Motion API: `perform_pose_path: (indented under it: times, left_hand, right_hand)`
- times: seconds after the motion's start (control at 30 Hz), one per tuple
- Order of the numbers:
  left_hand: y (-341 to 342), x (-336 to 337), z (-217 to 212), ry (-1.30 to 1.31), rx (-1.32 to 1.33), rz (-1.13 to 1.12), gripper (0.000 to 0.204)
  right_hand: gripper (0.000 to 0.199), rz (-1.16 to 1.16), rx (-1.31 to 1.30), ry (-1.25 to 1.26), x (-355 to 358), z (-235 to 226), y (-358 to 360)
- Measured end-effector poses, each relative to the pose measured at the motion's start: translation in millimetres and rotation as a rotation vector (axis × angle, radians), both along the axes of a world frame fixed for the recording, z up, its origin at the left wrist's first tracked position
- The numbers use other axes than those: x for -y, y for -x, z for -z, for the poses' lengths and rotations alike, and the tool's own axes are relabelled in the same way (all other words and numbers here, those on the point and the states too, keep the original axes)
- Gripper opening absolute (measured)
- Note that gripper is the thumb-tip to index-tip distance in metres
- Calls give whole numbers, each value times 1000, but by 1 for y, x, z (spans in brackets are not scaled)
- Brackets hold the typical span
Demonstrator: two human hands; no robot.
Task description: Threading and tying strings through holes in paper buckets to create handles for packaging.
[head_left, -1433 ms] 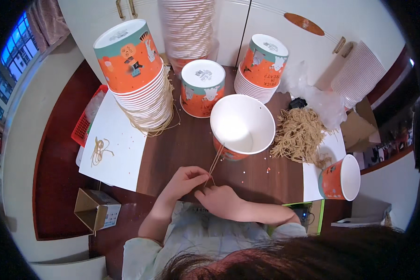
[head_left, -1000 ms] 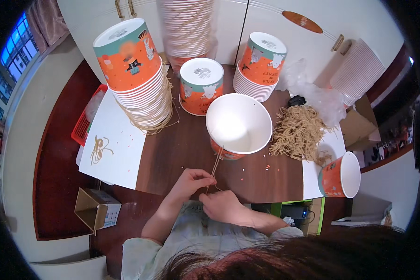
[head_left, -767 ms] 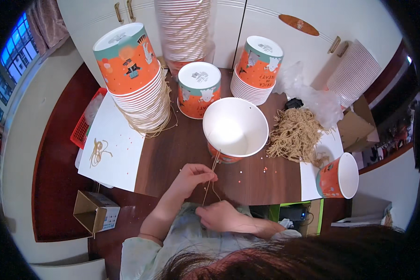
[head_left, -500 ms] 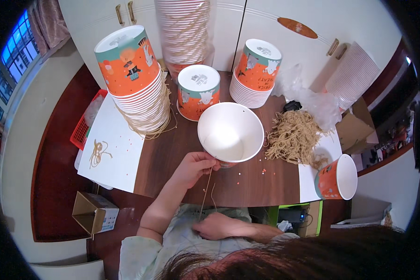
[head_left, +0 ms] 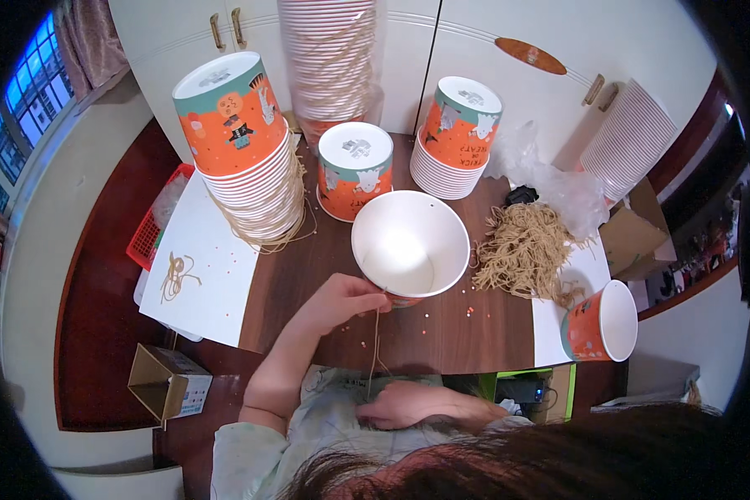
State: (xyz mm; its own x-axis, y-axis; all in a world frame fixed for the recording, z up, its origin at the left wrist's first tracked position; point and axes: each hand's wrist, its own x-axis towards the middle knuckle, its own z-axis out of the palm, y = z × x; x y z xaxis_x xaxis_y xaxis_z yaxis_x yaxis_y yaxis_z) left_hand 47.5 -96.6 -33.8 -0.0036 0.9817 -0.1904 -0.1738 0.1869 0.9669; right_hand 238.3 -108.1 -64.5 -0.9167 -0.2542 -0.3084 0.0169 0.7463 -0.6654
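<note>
An open paper bucket (head_left: 409,243) with a white inside and an orange printed outside stands at the table's middle. My left hand (head_left: 342,302) is closed in a pinch at its near rim, where a thin tan string (head_left: 376,350) hangs down. Low in front of my body, my right hand (head_left: 400,404) is curled at the lower part of this string; its fingertips are partly hidden. Behind the bucket, an upside-down orange bucket (head_left: 355,179) rests on the table. To the right lies a heap of tan strings (head_left: 521,252).
Upside-down bucket stacks stand at left (head_left: 240,142) and right (head_left: 458,137), with a tall wrapped stack (head_left: 329,58) behind. One bucket (head_left: 617,321) lies tilted at the right edge. Loose string (head_left: 177,277) is on white paper (head_left: 217,312). A cardboard box (head_left: 171,383) stands lower left.
My right hand has moved slightly to the right, and the hanging string is now more upright. My left hand stays at the bucket's near rim. The whole view has shifted slightly.
</note>
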Motion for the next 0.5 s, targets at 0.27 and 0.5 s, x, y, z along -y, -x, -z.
perform_pose_path:
  times: [0.27,0.5]
  left_hand:
    - [49,-48,-7,-365,-631,-319,16]
    - [62,-120,-26,-397,-938,-163,37]
  right_hand:
    - [22,-97,-220,408,-51,-71,-78]
    - [16,-395,-840,673,-57,-95,-133]
